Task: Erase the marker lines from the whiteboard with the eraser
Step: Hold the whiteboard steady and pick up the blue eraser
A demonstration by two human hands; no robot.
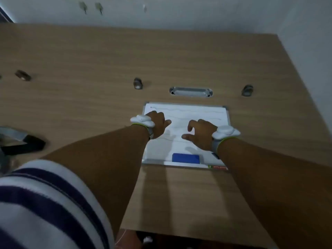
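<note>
Hovering empty and loosely open, left hand [158, 125] and right hand [201, 133] flank wavy marker lines [194, 110] on the whiteboard [223, 126]; blue eraser [186, 158] lies just behind them

Dim, soft blur, arm shadows, edges bowed

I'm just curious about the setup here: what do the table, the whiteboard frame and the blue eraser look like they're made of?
Table: looks like wood-grain laminate, matte, with fine streaks along its length.
Whiteboard: smooth white writing surface in a thin silvery frame, probably aluminium, with grey corner caps.
Eraser: flat blue block with a dull finish, perhaps plastic or felt-backed foam; too blurred to say.
</note>
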